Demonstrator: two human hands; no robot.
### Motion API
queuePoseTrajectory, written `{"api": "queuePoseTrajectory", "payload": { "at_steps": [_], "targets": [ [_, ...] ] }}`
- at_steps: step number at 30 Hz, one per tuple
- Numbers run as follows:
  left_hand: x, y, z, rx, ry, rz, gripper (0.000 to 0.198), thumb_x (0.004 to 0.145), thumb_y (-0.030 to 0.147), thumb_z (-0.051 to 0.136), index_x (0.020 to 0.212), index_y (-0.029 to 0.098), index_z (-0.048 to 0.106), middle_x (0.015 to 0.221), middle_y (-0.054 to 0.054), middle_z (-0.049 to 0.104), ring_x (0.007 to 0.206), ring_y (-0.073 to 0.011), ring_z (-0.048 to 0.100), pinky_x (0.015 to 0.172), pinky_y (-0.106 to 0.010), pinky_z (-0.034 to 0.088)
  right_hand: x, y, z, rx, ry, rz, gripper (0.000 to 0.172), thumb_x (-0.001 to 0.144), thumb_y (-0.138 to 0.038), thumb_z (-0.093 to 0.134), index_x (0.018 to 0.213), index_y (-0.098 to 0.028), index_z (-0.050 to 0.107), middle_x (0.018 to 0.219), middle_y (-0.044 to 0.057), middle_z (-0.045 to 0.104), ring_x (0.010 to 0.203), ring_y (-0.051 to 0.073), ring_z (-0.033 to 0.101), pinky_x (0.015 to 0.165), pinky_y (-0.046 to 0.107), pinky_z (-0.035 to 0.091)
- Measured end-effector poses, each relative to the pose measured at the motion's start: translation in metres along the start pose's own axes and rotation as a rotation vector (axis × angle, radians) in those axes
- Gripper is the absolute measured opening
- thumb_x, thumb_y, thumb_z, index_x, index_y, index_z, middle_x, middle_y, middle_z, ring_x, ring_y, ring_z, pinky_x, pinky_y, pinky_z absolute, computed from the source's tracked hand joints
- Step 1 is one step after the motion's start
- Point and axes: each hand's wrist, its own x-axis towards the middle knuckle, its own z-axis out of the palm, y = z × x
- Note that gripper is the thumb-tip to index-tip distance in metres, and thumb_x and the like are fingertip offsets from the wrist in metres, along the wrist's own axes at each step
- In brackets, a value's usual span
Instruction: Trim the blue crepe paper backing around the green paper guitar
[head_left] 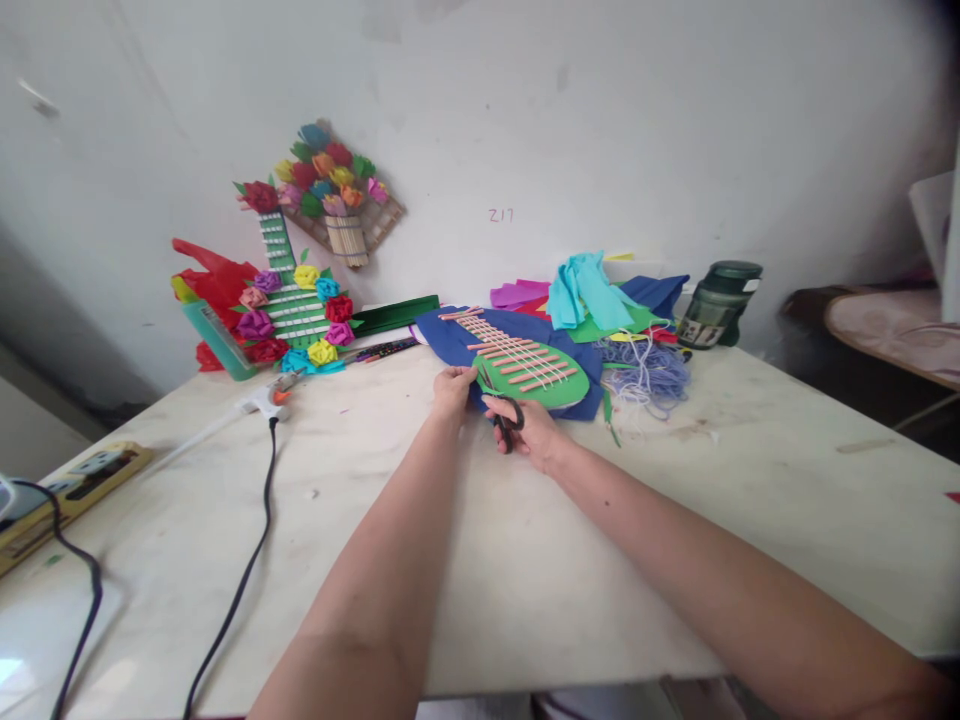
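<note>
A green lute-shaped craft piece (576, 388), crossed by pinkish sticks and pale strings, lies over dark blue sheet material (441, 334). Black-handled scissors (517, 413) are in my right hand (536, 437), fingers closed through the handles. Their blades point up and left, over the near left edge of the green piece. Just left of the blades, my left hand (452, 388) pinches at that edge; what exactly lies between thumb and fingers is too small to make out.
On the left are a glue gun (266, 400) with a black cord, a power strip (97, 470) and a flower-trimmed green craft (296, 310). Behind on the right lie turquoise material (589, 290), purple-blue yarn (649, 370) and a dark green jar (720, 305). A wall stands behind.
</note>
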Motion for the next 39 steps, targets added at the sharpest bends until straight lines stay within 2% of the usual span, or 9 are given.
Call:
{"api": "queuePoseTrajectory", "payload": {
  "at_steps": [5,10,13,19,24,28,34,39],
  "targets": [
    [0.001,-0.001,0.002,-0.008,0.045,0.008,0.018,0.058,0.022,0.069,0.063,0.015,0.054,0.047,0.003,0.051,0.045,-0.0116,0.051,0.047,-0.023,0.038,0.000,0.002,0.002,-0.024,0.026,0.000,0.026,0.076,-0.038,0.064,0.069,-0.015,0.055,0.041,-0.003,0.051,0.031,0.008,0.048,0.029,0.016,0.033],
    [-0.002,0.002,0.005,-0.086,0.060,-0.045,0.014,0.057,0.015,0.068,0.061,0.014,0.054,0.050,0.001,0.053,0.045,-0.0111,0.051,0.050,-0.026,0.042,-0.002,0.002,0.005,-0.029,0.063,0.013,0.026,0.072,-0.037,0.068,0.066,-0.016,0.054,0.039,-0.004,0.051,0.030,0.008,0.046,0.032,0.018,0.038],
    [-0.007,0.007,0.005,-0.095,0.058,-0.088,0.012,0.058,0.013,0.067,0.062,0.014,0.055,0.051,0.000,0.055,0.045,-0.0118,0.052,0.051,-0.027,0.044,-0.002,-0.003,0.001,-0.067,0.053,0.008,0.025,0.072,-0.035,0.068,0.065,-0.015,0.054,0.038,-0.003,0.051,0.030,0.009,0.046,0.031,0.018,0.036],
    [-0.013,0.015,0.004,-0.068,-0.012,-0.145,0.014,0.061,0.015,0.068,0.068,0.013,0.057,0.057,-0.003,0.059,0.050,-0.0142,0.056,0.053,-0.029,0.047,-0.004,-0.019,-0.014,-0.186,-0.005,0.036,0.023,0.075,-0.032,0.064,0.066,-0.013,0.057,0.040,0.000,0.053,0.030,0.009,0.049,0.026,0.015,0.023],
    [-0.013,0.016,0.003,-0.039,-0.011,-0.166,0.012,0.067,0.016,0.068,0.070,0.013,0.056,0.057,-0.001,0.058,0.048,-0.0125,0.055,0.052,-0.028,0.047,-0.006,-0.027,-0.021,-0.207,-0.060,0.081,0.025,0.075,-0.033,0.064,0.066,-0.012,0.057,0.039,0.001,0.053,0.030,0.009,0.048,0.027,0.014,0.026],
    [-0.013,0.017,0.002,-0.054,-0.044,-0.171,0.015,0.069,0.022,0.069,0.073,0.012,0.058,0.061,-0.004,0.061,0.051,-0.0141,0.058,0.055,-0.029,0.049,-0.003,-0.025,-0.024,-0.197,-0.081,0.070,0.026,0.075,-0.036,0.064,0.068,-0.011,0.058,0.040,0.001,0.054,0.031,0.009,0.049,0.026,0.013,0.025],
    [-0.014,0.018,0.002,-0.045,-0.042,-0.157,0.027,0.061,0.028,0.077,0.073,0.012,0.058,0.062,-0.004,0.062,0.054,-0.0148,0.059,0.057,-0.029,0.049,0.000,-0.020,-0.024,-0.172,-0.102,0.034,0.025,0.076,-0.036,0.063,0.071,-0.011,0.058,0.042,0.001,0.056,0.032,0.008,0.051,0.025,0.013,0.020],
    [-0.013,0.015,0.001,0.022,-0.012,-0.155,0.028,0.060,0.028,0.077,0.071,0.014,0.056,0.058,-0.002,0.059,0.051,-0.0149,0.058,0.054,-0.030,0.047,0.003,-0.015,-0.022,-0.169,-0.111,0.017,0.024,0.077,-0.035,0.062,0.071,-0.012,0.058,0.042,0.000,0.056,0.031,0.009,0.052,0.025,0.013,0.019]
  ]
}}
